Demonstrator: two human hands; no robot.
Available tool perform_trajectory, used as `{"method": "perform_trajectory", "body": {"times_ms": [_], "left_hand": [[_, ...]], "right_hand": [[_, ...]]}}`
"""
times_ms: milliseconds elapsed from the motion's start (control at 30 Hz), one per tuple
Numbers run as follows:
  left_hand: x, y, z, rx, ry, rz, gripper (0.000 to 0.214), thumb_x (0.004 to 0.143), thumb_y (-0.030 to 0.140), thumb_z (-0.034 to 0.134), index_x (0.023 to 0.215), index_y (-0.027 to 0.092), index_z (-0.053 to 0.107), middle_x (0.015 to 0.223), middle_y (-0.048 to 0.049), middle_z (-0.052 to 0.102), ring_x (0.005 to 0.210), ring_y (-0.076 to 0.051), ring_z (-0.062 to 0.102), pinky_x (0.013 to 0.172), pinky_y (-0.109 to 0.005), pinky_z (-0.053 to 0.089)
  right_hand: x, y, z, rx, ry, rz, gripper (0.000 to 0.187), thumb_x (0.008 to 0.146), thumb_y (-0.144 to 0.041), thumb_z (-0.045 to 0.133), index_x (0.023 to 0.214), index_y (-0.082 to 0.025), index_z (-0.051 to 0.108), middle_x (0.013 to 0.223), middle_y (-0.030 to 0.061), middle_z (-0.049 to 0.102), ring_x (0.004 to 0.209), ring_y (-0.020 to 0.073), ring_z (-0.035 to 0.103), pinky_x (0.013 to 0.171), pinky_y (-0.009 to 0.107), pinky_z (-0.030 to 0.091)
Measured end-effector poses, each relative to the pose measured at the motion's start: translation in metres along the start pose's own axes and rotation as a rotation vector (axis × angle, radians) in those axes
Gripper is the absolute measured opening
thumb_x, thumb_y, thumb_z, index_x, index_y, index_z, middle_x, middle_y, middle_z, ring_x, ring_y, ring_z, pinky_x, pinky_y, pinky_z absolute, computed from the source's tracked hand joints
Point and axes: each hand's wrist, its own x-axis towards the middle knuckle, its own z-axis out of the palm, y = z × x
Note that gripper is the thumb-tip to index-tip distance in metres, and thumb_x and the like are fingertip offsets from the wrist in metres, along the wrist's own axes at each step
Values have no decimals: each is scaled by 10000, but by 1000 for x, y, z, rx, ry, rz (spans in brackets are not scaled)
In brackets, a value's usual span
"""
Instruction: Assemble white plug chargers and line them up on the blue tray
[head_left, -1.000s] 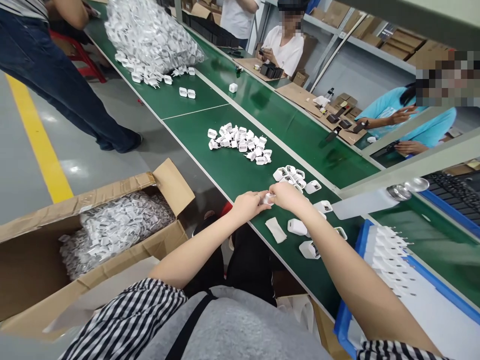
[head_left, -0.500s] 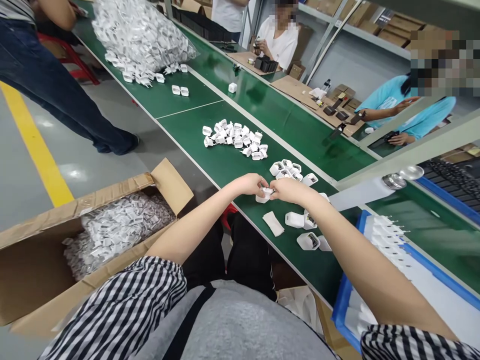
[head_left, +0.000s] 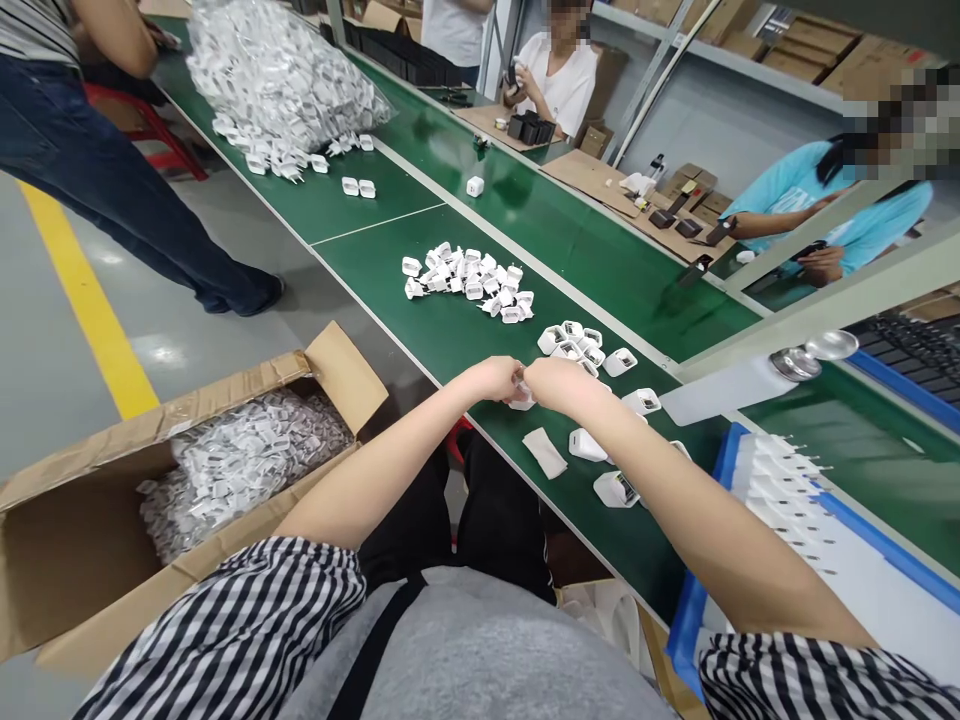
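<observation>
My left hand (head_left: 498, 379) and my right hand (head_left: 556, 383) meet at the near edge of the green bench. Both are closed on a white charger housing (head_left: 522, 403), mostly covered by my fingers. Open white charger housings (head_left: 568, 345) with dark insides stand in a cluster just beyond my right hand. More of them (head_left: 616, 489) lie below my right forearm, beside a folded pale cloth (head_left: 545, 453). Further left along the bench is a loose pile of small white plug parts (head_left: 469, 280).
A large clear bag of white parts (head_left: 281, 80) fills the bench's far end. On my left stands an open cardboard box (head_left: 97, 460) of bagged parts. A blue tray (head_left: 682, 625) and a white bottle (head_left: 731, 388) are at right. Several people work nearby.
My hands have drawn closer together over the housing, and my right hand has shifted slightly left, hiding more of it. The view has tilted slightly.
</observation>
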Motion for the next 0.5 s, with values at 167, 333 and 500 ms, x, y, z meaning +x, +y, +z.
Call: {"method": "perform_trajectory", "body": {"times_ms": [167,333,500], "left_hand": [[-5,-7,4,-48,-8,62,264,698,266,483,932,185,577,723,-6,632,578,-114,560,492,-188,418],[-20,-16,23,-17,181,157,401,746,310,421,1136,215,429,932,-11,592,786,-129,546,689,-216,415],[-28,-20,43,6,444,116,400,728,344,457,1095,185,460,880,-15,595,666,-94,552,652,-193,419]], "right_hand": [[1,2,-3,-47,-37,-5,190,693,-90,477,831,-83,607,706,120,603,730,227,577,569,268,401],[-8,7,0,-9,-1,1,246,687,-200,528,907,-97,569,763,99,612,682,190,575,512,234,382],[-19,9,12,16,174,-14,320,758,-246,428,1061,-146,451,941,87,573,794,182,554,531,225,376]]}}
